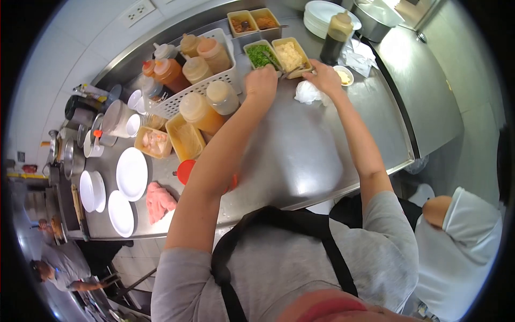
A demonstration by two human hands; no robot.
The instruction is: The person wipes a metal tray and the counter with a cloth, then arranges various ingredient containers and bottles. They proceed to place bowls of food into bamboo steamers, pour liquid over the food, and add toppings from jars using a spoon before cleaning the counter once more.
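Note:
My left hand (261, 84) is closed at the front edge of a container of chopped green herbs (260, 55). Its fingertips are hidden, so what it grips cannot be made out. Beside that stands a container of pale shredded food (290, 54), with a utensil lying near its front edge. At its right front corner, my right hand (325, 79) has thumb and fingers closed on the rim. Just below the right hand lies a crumpled white plastic bag (307, 92). A small white cup (344, 76) with yellow contents sits to its right.
Left of my arms, a white perforated basket (232, 75) holds several sauce bottles. White plates (132, 174) and a pink cloth (160, 202) lie nearer the left edge. A dark sauce bottle (337, 38) stands at the back. A person in white (456, 252) is close on the right.

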